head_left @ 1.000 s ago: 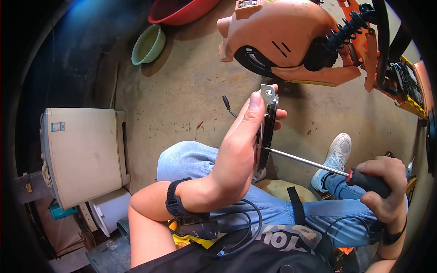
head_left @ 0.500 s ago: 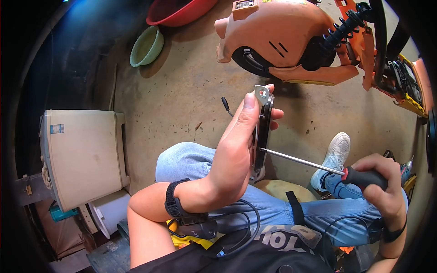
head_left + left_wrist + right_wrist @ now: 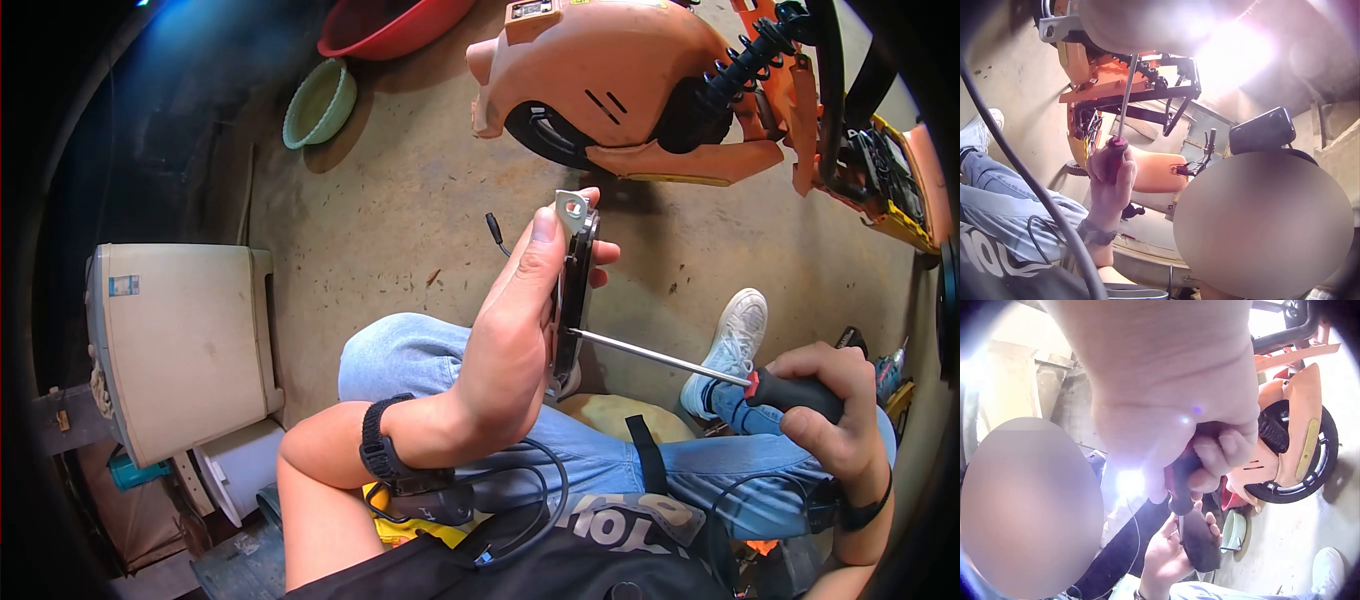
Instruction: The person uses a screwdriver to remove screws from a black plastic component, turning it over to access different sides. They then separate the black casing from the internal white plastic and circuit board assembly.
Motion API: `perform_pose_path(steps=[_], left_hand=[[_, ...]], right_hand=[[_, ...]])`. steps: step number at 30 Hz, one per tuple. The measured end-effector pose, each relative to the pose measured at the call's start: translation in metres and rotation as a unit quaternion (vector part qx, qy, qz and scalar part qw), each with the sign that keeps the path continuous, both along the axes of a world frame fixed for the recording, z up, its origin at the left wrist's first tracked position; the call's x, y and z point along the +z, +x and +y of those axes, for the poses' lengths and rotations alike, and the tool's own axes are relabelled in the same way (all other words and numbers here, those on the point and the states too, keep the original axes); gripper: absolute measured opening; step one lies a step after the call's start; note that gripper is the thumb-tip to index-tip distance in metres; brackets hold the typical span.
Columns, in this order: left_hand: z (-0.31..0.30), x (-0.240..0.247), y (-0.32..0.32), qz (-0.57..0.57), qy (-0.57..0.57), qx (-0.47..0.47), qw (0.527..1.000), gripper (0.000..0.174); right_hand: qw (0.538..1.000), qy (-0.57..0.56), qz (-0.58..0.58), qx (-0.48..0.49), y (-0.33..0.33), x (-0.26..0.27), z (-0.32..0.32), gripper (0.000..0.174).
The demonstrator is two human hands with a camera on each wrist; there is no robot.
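Note:
My left hand (image 3: 508, 345) holds a flat, oblong black part (image 3: 575, 285) upright, thumb along one face and fingertips showing past the other. A silver metal tab (image 3: 571, 208) with a hole sticks out at its top. Beside the thumb, a short cable ends in a black plug (image 3: 494, 228). My right hand (image 3: 845, 400) grips the black-and-red handle of a screwdriver (image 3: 660, 359), whose tip meets the part's side below its middle. In the right wrist view, the part's dark broad face (image 3: 1202, 540) lies across the left palm. From the left wrist, the screwdriver shaft (image 3: 1127, 94) runs up to the part.
A partly stripped orange scooter (image 3: 620, 90) stands ahead, its shock absorber bare. Red (image 3: 390, 25) and pale green (image 3: 320, 105) basins sit on the floor. At left is a cream appliance (image 3: 185, 340). Tools (image 3: 890, 370) lie by the right knee. Black cables (image 3: 550, 480) loop near the lap.
Both hands, the black part and the screwdriver have shifted slightly left in the head view, the right hand somewhat more. The tip stays against the part, and both grips are kept.

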State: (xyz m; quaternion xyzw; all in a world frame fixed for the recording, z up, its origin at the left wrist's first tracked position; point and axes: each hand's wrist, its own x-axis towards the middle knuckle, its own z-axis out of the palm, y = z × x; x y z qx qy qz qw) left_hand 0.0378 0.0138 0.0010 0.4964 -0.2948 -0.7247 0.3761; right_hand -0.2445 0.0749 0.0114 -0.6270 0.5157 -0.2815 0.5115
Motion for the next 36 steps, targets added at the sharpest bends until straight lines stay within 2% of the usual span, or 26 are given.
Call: perform_pose_path(steps=[8, 15, 17, 19, 20, 23, 24, 28, 30, 31, 33, 34, 36], left_hand=[[0.003, -0.002, 0.001, -0.007, -0.011, 0.002, 1.000, 0.054], [0.003, -0.003, 0.001, -0.011, -0.019, 0.016, 1.000, 0.054], [0.001, -0.002, 0.002, -0.014, -0.032, 0.032, 0.999, 0.054], [-0.005, -0.001, 0.003, -0.012, -0.027, 0.067, 0.997, 0.053], [-0.009, -0.002, 0.004, 0.029, -0.028, 0.100, 0.994, 0.052], [-0.016, -0.003, 0.009, 0.095, -0.031, 0.141, 0.985, 0.050], [-0.017, -0.002, 0.009, 0.106, -0.039, 0.147, 0.983, 0.047], [-0.018, -0.001, 0.011, 0.131, -0.050, 0.121, 0.983, 0.037], [-0.017, 0.003, 0.010, 0.143, -0.058, 0.105, 0.982, 0.026], [-0.016, 0.001, 0.011, 0.146, -0.060, 0.107, 0.982, 0.026], [-0.016, -0.005, 0.014, 0.091, -0.087, 0.063, 0.990, 0.022], [-0.016, -0.006, 0.015, 0.089, -0.083, 0.050, 0.991, 0.022], [-0.016, -0.005, 0.015, 0.096, -0.077, 0.064, 0.990, 0.022]], right_hand=[[0.997, 0.067, -0.022, -0.010, 0.004, 0.005, 0.000, 0.050], [0.999, 0.028, 0.017, -0.002, 0.002, 0.008, 0.000, 0.052], [0.999, 0.032, 0.038, 0.005, 0.000, 0.015, -0.001, 0.055], [0.996, -0.032, 0.054, -0.063, 0.001, 0.020, 0.000, 0.057], [0.993, -0.002, 0.092, -0.069, -0.008, 0.022, -0.002, 0.058], [0.982, -0.004, 0.182, -0.047, -0.012, 0.015, -0.022, 0.045], [0.977, 0.016, 0.208, -0.036, -0.010, 0.007, -0.028, 0.036], [0.963, 0.013, 0.270, 0.018, -0.008, -0.042, -0.048, 0.033], [0.938, 0.053, 0.333, 0.081, -0.007, -0.069, -0.059, 0.034], [0.937, 0.052, 0.336, 0.082, -0.007, -0.086, -0.064, 0.034], [0.904, 0.084, 0.409, 0.098, -0.007, -0.123, -0.072, 0.034], [0.902, 0.081, 0.412, 0.100, -0.005, -0.137, -0.076, 0.034], [0.849, 0.067, 0.504, 0.141, 0.001, -0.160, -0.081, 0.036]])
